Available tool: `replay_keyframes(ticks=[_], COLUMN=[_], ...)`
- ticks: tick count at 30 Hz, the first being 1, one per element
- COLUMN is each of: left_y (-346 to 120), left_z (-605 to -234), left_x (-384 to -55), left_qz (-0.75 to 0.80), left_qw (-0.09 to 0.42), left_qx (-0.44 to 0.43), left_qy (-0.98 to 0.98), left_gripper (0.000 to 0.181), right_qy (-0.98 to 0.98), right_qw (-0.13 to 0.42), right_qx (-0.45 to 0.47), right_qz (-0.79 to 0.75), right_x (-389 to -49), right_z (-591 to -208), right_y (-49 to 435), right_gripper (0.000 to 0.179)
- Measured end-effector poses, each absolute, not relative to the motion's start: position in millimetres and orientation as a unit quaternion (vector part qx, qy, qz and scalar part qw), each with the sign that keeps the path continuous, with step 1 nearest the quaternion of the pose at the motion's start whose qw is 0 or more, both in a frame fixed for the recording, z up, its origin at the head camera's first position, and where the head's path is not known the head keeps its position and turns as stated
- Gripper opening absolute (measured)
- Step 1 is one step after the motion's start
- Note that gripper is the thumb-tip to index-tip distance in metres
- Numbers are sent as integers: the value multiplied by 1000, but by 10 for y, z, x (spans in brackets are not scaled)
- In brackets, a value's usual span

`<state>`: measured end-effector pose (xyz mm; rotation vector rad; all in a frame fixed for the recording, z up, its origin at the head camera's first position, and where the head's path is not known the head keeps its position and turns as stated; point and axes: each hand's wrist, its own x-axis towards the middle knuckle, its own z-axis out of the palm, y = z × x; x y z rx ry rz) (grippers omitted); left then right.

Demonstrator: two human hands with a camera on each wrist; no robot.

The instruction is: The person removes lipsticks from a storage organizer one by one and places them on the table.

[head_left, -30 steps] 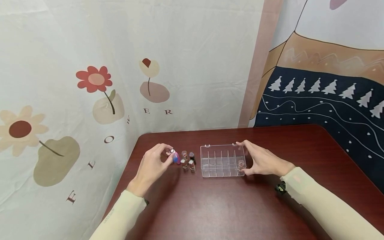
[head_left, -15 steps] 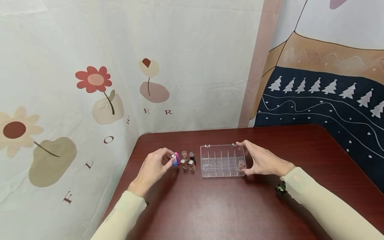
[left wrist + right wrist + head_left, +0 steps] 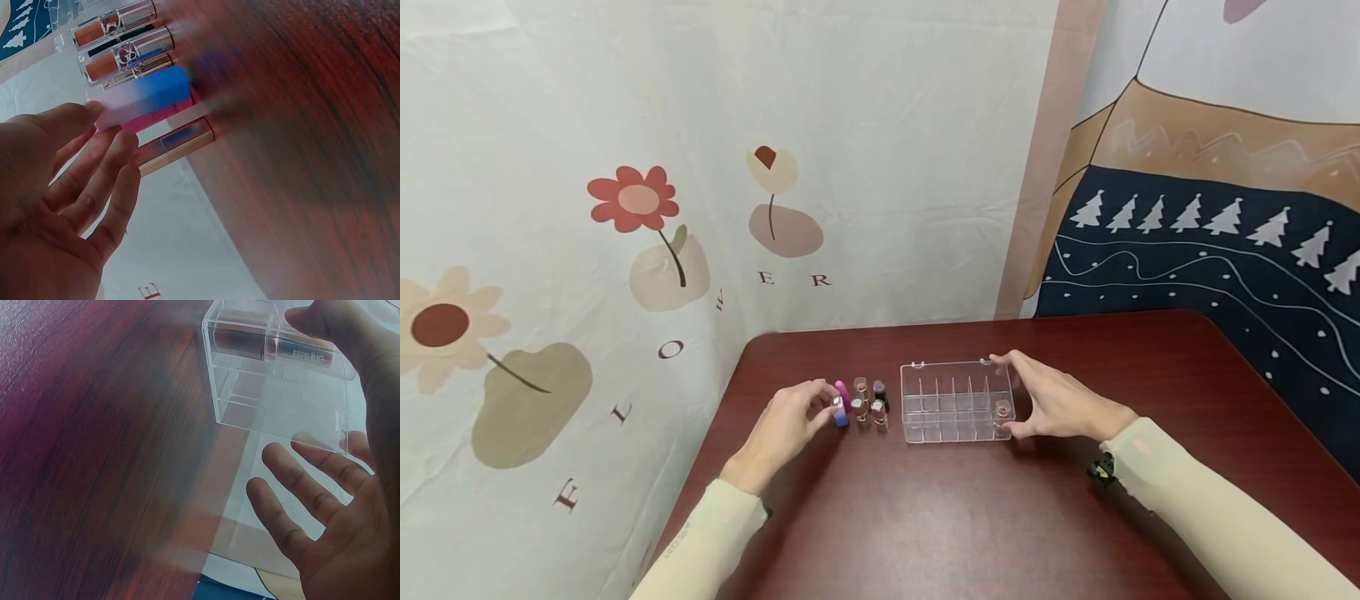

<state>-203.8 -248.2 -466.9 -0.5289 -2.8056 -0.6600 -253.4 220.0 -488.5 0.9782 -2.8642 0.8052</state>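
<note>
In the head view my left hand (image 3: 784, 427) pinches a blue-and-pale-pink lipstick tube (image 3: 147, 94) between thumb and fingers at its pale end. The tube stands upright at the left of a small group. Right behind it is a magenta tube (image 3: 842, 390); a gold-edged tube (image 3: 178, 147) shows beside it in the left wrist view. My right hand (image 3: 1060, 402) holds the right end of a clear compartment box (image 3: 958, 410), thumb at the near side, index finger at the far corner. One lipstick (image 3: 272, 347) stands in the box's right end compartment.
Clear-capped lipsticks (image 3: 879, 412) and a dark-capped one (image 3: 880, 392) stand between my left hand and the box. The dark red wooden table (image 3: 910, 517) meets a printed curtain (image 3: 880, 208) at its back edge.
My left hand has brought the blue-and-pink tube down and slightly nearer to me, from tilted to upright, in front of the magenta tube. The right hand and the box have stayed put.
</note>
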Motion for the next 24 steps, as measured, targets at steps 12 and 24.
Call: replay_keyframes(ticks=[12, 24], left_y=[-2487, -2501], left_z=[-4693, -4671], left_x=[-2035, -2015], left_qz=[-211, -219], left_qw=[103, 106], left_qx=[-189, -183], left_qy=[-954, -953], left_gripper=[22, 23], right_qy=[-912, -913], right_qw=[7, -1], right_qx=[319, 315], right_qz=[256, 260], right_x=[-2530, -2525], right_z=[-4878, -4865], right_y=[2201, 2201], right_gripper=[99, 99])
